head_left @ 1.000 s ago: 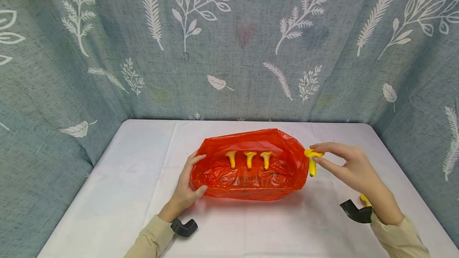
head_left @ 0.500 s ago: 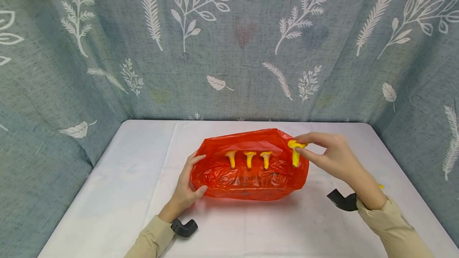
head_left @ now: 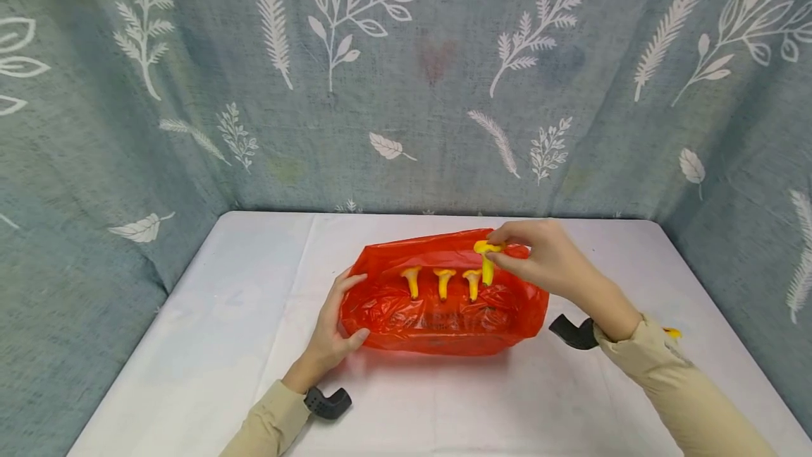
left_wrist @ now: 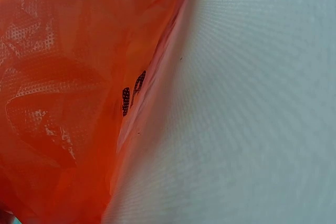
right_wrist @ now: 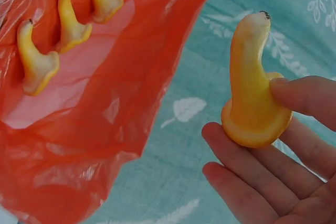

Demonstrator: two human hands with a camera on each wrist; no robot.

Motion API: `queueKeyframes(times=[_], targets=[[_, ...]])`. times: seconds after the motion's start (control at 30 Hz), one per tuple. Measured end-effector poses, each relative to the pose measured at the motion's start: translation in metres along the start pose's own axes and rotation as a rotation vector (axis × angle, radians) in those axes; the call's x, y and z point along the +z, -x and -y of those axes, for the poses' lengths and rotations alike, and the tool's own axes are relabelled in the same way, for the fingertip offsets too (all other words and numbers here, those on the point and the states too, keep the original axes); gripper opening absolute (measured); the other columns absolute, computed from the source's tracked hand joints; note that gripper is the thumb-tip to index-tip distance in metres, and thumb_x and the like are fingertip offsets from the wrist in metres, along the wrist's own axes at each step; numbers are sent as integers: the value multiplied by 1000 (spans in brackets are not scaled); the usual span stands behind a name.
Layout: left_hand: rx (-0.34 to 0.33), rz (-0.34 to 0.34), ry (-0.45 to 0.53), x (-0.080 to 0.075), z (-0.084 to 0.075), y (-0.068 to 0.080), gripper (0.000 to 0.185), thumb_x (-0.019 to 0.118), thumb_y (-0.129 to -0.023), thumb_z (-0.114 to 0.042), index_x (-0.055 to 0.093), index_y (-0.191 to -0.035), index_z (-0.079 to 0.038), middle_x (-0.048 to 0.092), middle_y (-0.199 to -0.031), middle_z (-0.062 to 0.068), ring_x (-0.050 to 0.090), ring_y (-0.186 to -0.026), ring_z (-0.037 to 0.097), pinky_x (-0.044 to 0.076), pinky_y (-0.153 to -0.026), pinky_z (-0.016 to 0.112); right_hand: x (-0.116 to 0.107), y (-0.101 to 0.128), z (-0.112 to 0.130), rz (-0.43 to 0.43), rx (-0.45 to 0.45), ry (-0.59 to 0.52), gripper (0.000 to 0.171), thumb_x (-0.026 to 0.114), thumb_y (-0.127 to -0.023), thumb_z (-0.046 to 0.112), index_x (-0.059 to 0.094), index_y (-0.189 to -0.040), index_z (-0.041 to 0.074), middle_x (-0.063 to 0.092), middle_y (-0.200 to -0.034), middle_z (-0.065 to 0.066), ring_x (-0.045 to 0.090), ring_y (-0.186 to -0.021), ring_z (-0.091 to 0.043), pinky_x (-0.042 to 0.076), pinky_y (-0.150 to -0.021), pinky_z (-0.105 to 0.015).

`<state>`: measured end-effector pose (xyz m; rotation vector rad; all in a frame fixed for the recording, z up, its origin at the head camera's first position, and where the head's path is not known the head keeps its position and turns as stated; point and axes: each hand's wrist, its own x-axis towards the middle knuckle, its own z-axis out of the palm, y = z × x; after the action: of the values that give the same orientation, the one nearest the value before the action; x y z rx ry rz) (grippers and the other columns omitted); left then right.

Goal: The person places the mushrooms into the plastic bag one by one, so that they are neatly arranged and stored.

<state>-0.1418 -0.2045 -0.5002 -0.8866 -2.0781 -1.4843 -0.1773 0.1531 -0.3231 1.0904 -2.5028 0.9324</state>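
Observation:
A red plastic bag (head_left: 438,341) lies with its mouth spread wide on the white table. My left hand (head_left: 330,323) grips its left end, thumb at the front rim and fingers at the back. Three yellow chanterelle mushrooms, among them the leftmost mushroom (head_left: 412,282), lie in a row inside. Over the bag's right part, my right hand (head_left: 545,256) pinches another yellow chanterelle (head_left: 487,265) by its cap, stem pointing down. The right wrist view shows this held mushroom (right_wrist: 251,85) between thumb and fingers. Only the bag's outer side (left_wrist: 63,98) shows in the left wrist view.
Another yellow piece (head_left: 672,333) is on the table at the right, mostly hidden behind the right sleeve. A grey-green leaf-patterned curtain (head_left: 406,90) stands behind and beside the white table (head_left: 190,344).
My right hand has carried the held mushroom leftward, from beside the bag's right end to above its inside, near the row. My left hand stays on the bag.

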Motion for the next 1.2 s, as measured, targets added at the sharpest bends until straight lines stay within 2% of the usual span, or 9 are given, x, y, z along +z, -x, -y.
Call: queueKeyframes(times=[0.13, 0.23, 0.43, 0.7, 0.83, 0.87, 1.07, 1.1, 1.2], targets=[[14, -2, -4, 0, 1, 1, 76, 70, -81, -34, 42, -141, 3, 37, -150, 20, 42, -134, 29, 39, -108, 37, 7, -11, 1, 29, -7, -34, 9, 78, -83, 8, 74, -92, 9, 72, -87, 3, 68, -80, -12, 57, -79, -41], [10, -3, -8, 1, 1, 1, 76, 70, -81, -34, 42, -142, 1, 37, -151, 19, 42, -134, 29, 40, -107, 37, 11, -19, 2, 51, 0, -58, 8, 78, -84, 9, 75, -91, 10, 72, -86, 4, 67, -79, -10, 57, -79, -40], [12, -4, -6, 1, 1, 1, 76, 70, -81, -34, 43, -142, 1, 38, -150, 21, 42, -134, 29, 39, -108, 36, 22, -33, 2, 92, 8, -79, 8, 77, -85, 9, 75, -92, 10, 73, -87, 4, 66, -78, -11, 57, -75, -39], [16, -8, -6, 1, -1, 0, 77, 70, -80, -34, 43, -140, 5, 37, -150, 21, 42, -134, 30, 38, -109, 36, 44, -50, -1, 190, -17, -92, 5, 76, -86, 10, 72, -84, 11, 69, -78, 7, 58, -66, -8, 51, -63, -29], [25, -7, -4, 1, 0, 0, 76, 71, -79, -32, 43, -140, 4, 38, -149, 22, 42, -134, 30, 40, -108, 38, 56, -54, 0, 240, -29, -82, 9, 76, -85, 10, 68, -80, 11, 70, -80, 4, 61, -70, -8, 53, -66, -32], [27, -8, -5, 1, 1, 0, 76, 71, -80, -33, 43, -140, 4, 38, -149, 23, 42, -134, 29, 40, -108, 37, 59, -55, 1, 254, -29, -80, 11, 75, -86, 11, 68, -79, 11, 70, -79, 4, 59, -66, -9, 52, -63, -31], [24, -20, -23, 3, 1, 0, 78, 66, -85, -44, 43, -137, 10, 38, -146, 28, 43, -133, 27, 42, -106, 44, 77, -58, 6, 323, -26, -58, 11, 76, -86, 12, 67, -79, 10, 70, -81, 3, 64, -72, -8, 54, -66, -24], [21, -20, -26, 3, 1, 0, 78, 66, -86, -44, 43, -136, 11, 38, -146, 29, 43, -133, 28, 43, -105, 47, 80, -59, 6, 332, -26, -57, 11, 76, -86, 12, 67, -80, 10, 70, -81, 3, 65, -76, -8, 55, -69, -24], [19, -21, -32, 3, 1, 1, 77, 66, -85, -40, 42, -134, 14, 38, -145, 32, 43, -133, 28, 44, -103, 50, 90, -61, 6, 367, -17, -49, 11, 76, -86, 13, 67, -80, 11, 68, -79, 4, 62, -70, -8, 54, -66, -24]])
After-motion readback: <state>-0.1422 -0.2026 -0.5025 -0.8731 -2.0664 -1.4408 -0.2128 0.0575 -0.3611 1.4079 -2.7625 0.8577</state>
